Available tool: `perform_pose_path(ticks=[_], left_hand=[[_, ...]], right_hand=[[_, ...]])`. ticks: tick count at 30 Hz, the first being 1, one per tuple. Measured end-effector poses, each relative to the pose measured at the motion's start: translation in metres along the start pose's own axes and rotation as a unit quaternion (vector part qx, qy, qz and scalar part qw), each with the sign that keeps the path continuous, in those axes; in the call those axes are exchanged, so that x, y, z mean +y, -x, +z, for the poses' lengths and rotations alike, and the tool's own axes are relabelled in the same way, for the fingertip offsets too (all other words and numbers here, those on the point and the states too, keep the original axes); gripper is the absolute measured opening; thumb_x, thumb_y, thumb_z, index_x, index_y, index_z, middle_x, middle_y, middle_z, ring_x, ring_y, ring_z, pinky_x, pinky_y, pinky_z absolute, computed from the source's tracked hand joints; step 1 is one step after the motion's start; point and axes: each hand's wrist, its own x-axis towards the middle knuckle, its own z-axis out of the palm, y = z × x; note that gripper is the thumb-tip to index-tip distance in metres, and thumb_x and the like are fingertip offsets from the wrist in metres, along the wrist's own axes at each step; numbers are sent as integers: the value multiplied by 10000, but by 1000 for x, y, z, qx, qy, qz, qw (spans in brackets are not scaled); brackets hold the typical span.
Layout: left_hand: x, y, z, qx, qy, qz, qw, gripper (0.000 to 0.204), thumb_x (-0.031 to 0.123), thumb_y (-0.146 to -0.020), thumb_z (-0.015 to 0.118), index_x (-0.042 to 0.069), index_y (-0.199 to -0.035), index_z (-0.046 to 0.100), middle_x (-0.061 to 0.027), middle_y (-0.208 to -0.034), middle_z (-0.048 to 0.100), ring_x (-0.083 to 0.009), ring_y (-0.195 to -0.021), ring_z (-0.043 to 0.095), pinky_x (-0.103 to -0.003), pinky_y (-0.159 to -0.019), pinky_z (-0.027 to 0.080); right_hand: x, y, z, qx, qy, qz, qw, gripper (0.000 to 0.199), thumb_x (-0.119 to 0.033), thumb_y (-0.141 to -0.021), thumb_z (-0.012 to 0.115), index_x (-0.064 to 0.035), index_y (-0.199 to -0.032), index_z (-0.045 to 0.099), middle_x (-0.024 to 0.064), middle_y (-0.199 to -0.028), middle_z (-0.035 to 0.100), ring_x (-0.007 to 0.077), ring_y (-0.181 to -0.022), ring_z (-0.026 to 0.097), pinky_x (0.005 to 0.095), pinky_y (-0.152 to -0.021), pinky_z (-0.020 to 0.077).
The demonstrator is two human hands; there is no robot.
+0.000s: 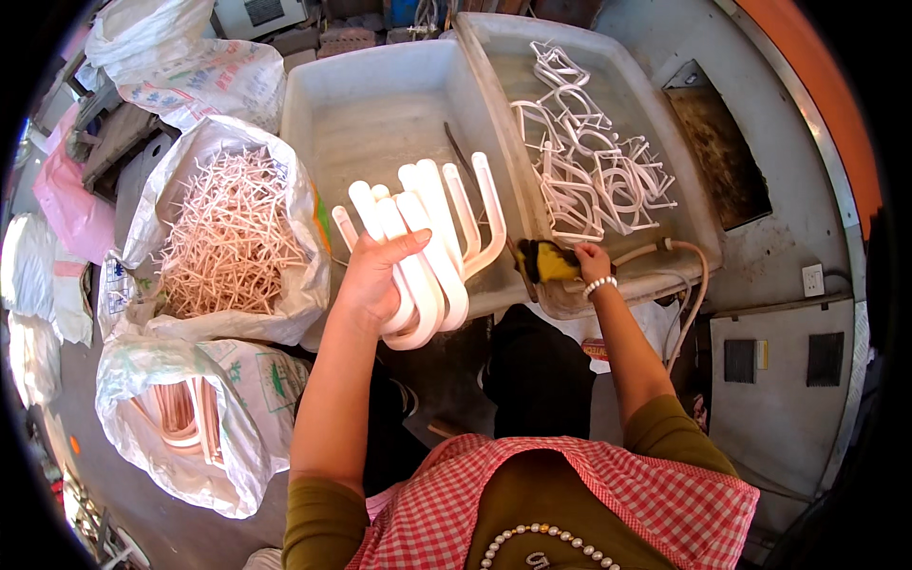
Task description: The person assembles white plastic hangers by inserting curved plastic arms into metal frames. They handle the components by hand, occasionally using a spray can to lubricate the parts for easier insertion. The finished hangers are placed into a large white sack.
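Observation:
My left hand is closed around a bundle of white U-shaped plastic pieces, thumb across the front. Their bends hang down and their ends point up, over the near part of the left tub. My right hand pinches a yellow and black cloth-like item, perhaps a glove, at the near rim of the right tub. Beyond that hand, a heap of white bent plastic frames lies in the right tub.
To the left, a white woven sack holds many thin pinkish strips. A second sack nearer me contains longer bent strips. A beige hose curves past the right tub, beside a grey metal cabinet.

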Motion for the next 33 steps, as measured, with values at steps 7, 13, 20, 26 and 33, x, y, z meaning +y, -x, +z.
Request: perform_pose_path(ticks=[7,13,20,26,33], left_hand=[[7,5,-1,-1,8,3,1000,456,-28,-791,652,-2,-1212,478,-136,-1081,599,-282,-983,612,-419,-896,504],[-1,-3,4,9,7,22,1000,428,-32,-780,679,2,-1168,500,-111,-1053,606,-242,-929,623,-394,-832,529],[-3,2,-5,-5,-45,1,999,481,-7,-783,692,5,-1214,479,-118,-1072,603,-251,-958,620,-402,-842,531],[-5,-1,-8,-17,-42,26,999,423,39,-797,699,2,-1174,509,-117,-1061,610,-237,-955,616,-376,-827,529],[20,15,-18,-10,33,76,996,446,-17,-802,643,-20,-1217,478,-173,-1127,586,-289,-1044,596,-401,-895,511]], right_hand=[[26,9,-9,79,30,33,996,117,-110,-829,665,-26,-905,695,29,-785,677,96,-696,597,253,-660,484],[16,-12,-41,144,189,56,970,192,-184,-810,693,-26,-919,689,75,-837,689,136,-757,622,280,-688,497],[-230,88,68,-307,-181,-83,931,614,-304,-879,654,0,-1347,397,133,-1244,541,210,-1096,554,353,-940,460],[-308,143,111,-573,-295,93,759,489,-189,-891,643,23,-1282,443,129,-1210,558,179,-1069,579,321,-894,497],[-308,132,87,-502,-224,156,820,321,-109,-859,649,41,-1129,563,110,-854,661,175,-718,649,287,-687,553]])
